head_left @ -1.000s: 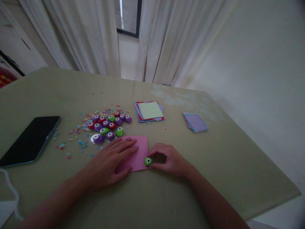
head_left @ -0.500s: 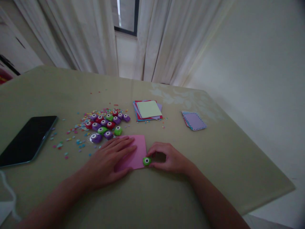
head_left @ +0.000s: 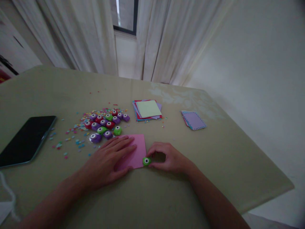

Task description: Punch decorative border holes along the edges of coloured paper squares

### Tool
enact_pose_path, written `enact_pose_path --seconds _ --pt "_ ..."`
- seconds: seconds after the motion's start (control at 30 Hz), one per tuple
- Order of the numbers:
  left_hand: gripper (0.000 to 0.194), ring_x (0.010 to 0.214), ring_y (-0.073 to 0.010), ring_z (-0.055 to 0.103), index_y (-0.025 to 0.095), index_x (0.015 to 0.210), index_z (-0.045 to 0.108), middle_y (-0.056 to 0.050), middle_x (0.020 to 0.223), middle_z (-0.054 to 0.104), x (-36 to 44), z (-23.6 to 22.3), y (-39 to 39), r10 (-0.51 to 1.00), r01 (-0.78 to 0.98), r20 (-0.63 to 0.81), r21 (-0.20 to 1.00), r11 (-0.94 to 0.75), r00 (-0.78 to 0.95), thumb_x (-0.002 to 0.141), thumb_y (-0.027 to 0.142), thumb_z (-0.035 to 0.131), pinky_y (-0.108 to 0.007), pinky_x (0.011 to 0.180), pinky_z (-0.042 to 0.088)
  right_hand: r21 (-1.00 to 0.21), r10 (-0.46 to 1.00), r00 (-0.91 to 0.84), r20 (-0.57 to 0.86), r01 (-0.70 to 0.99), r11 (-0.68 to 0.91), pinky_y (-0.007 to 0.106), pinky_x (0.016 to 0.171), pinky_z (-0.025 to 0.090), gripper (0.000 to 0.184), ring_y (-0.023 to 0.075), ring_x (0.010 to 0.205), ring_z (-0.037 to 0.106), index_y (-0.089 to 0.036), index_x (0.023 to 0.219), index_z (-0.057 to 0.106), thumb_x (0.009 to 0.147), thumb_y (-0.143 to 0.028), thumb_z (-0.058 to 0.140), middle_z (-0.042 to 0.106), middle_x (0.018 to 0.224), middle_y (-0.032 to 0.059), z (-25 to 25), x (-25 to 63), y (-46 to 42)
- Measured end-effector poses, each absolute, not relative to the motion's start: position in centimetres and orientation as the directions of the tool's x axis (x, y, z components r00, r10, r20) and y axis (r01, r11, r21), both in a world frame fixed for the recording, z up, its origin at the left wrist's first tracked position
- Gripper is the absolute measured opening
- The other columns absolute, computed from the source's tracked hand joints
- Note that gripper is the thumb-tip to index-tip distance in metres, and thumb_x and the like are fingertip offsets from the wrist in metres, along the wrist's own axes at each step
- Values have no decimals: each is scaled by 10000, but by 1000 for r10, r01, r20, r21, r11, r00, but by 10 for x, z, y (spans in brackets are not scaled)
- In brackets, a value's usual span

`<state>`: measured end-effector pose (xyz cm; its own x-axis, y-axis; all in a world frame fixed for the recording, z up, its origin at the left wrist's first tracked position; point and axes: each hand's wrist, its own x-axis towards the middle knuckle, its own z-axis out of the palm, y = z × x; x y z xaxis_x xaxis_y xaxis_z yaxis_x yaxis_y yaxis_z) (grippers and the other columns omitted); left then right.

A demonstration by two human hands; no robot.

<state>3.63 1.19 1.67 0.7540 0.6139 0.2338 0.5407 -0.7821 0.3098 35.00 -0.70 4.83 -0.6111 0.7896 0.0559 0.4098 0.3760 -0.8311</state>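
Observation:
My left hand point(head_left: 115, 156) lies flat with its fingers spread over a pink square of paper point(head_left: 139, 146), pressing it to the table. At the paper's near right corner sits a small green craft punch point(head_left: 146, 161) with a dark star mark on its white top. The thumb and index finger of my right hand point(head_left: 165, 156) grip this punch from the right side. Several more craft punches point(head_left: 104, 122) in purple, red and green stand grouped beyond my left hand.
Paper confetti point(head_left: 79, 143) is scattered around the punches. A black-screened tablet point(head_left: 26, 140) lies at the left, with a white cable point(head_left: 9, 194) nearer me. Farther back rest a stack of coloured paper squares point(head_left: 149, 109) and, to its right, a pile of edge-punched purple cards point(head_left: 194, 121).
Almost nothing differs. The whole view has shifted very slightly, while both hands, the pink paper and the green punch keep their places relative to each other.

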Motion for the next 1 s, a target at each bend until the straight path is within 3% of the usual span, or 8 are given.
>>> enact_pose_path --seconds 1.0 --pt "699 1585 -323 426 334 1678 425 -33 1753 403 35 11 12 596 541 243 259 -800 765 1043 535 636 -525 1303 322 -826 771 -631 86 388 409 323 904 512 240 205 962 707 -198 1097 787 901 -309 870 779 1041 59 46 351 -6"
